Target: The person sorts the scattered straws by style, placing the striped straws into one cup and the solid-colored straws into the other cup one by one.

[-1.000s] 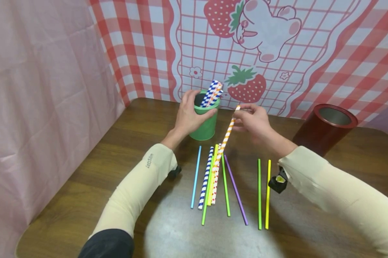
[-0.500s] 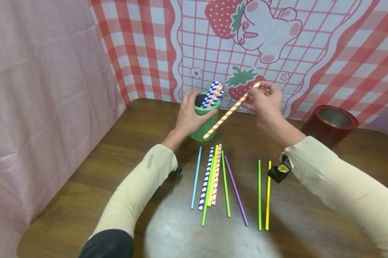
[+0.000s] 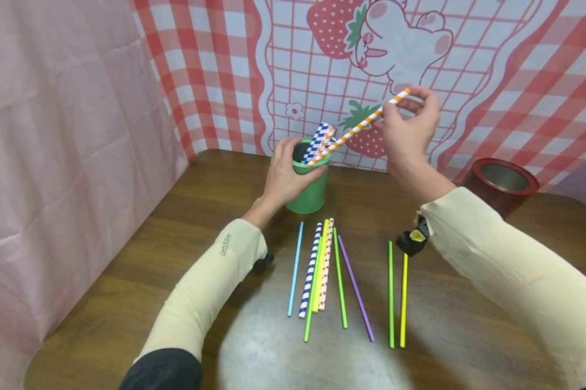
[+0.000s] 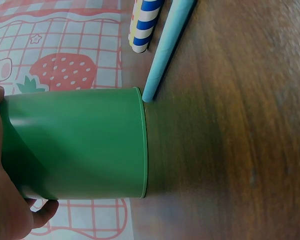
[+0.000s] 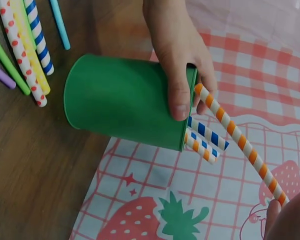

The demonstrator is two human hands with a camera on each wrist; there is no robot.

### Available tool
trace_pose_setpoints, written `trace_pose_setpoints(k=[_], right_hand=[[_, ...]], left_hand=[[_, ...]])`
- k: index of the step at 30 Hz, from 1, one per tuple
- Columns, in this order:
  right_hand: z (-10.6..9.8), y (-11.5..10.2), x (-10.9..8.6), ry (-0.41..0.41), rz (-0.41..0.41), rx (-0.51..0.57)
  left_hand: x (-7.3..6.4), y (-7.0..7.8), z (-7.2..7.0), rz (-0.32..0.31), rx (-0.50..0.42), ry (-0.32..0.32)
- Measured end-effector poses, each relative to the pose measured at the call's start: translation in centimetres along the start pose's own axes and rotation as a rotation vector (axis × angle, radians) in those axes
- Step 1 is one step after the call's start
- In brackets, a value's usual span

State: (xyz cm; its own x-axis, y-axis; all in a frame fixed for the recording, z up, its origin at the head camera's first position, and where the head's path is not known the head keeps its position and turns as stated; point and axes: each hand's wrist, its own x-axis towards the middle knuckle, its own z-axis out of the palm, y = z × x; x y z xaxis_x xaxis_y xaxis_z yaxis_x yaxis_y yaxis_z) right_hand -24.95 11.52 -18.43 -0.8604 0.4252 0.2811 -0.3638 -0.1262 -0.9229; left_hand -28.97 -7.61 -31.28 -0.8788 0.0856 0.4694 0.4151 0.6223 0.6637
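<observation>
My left hand [image 3: 285,174] grips the green cup [image 3: 308,197] near its rim, thumb on the near side. Several blue-and-white and orange-and-white striped paper straws [image 3: 319,142] lean inside the cup, their tops above the rim. Up and to the right, my right hand [image 3: 412,127] pinches an orange-and-white striped straw [image 3: 358,128] by its upper end. That straw slants down to the left, its lower tip right at the cup's mouth. In the right wrist view, the tip of the held straw [image 5: 240,142] is beside the left thumb [image 5: 179,97] at the rim.
On the wooden table [image 3: 176,227] in front of the cup lie a blue straw [image 3: 295,269], a blue-striped straw [image 3: 310,273], a red-dotted straw [image 3: 326,265], a purple straw [image 3: 356,287] and several green and yellow ones. A dark red canister [image 3: 502,187] stands at the right.
My right hand has lifted the orange-striped straw off the straws on the table, up and to the right, bringing its lower end to the cup's mouth. My left hand stays on the cup.
</observation>
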Motion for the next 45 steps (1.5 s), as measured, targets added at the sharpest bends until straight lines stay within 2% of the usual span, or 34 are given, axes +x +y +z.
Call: trace_pose_setpoints(k=[6, 9, 14, 19, 22, 34, 45], right_hand=[[0.3, 0.7, 0.3, 0.007, -0.111, -0.087], [0.3, 1.1, 0.4, 0.005, -0.14, -0.114], [0.2, 1.7, 0.4, -0.012, -0.178, -0.219], [0.0, 2.4, 0.1, -0.085, -0.15, -0.371], [-0.2, 2.7, 0.0, -0.124, -0.134, -0.428], [-2.0, 4.0, -0.2, -0.207, -0.076, -0.42], [-3.2, 5.9, -1.2, -0.301, -0.058, -0.593]], left_hand=[[0.0, 0.1, 0.1, -0.005, 0.0, -0.004], [0.0, 0.2, 0.2, 0.0, 0.003, -0.004], [-0.1, 0.3, 0.2, 0.007, 0.005, -0.001], [-0.1, 0.2, 0.2, 0.001, 0.014, -0.004], [-0.1, 0.2, 0.2, -0.007, 0.018, -0.006], [-0.2, 0.2, 0.1, -0.005, 0.005, -0.014], [-0.1, 0.0, -0.1, -0.009, -0.008, -0.01]])
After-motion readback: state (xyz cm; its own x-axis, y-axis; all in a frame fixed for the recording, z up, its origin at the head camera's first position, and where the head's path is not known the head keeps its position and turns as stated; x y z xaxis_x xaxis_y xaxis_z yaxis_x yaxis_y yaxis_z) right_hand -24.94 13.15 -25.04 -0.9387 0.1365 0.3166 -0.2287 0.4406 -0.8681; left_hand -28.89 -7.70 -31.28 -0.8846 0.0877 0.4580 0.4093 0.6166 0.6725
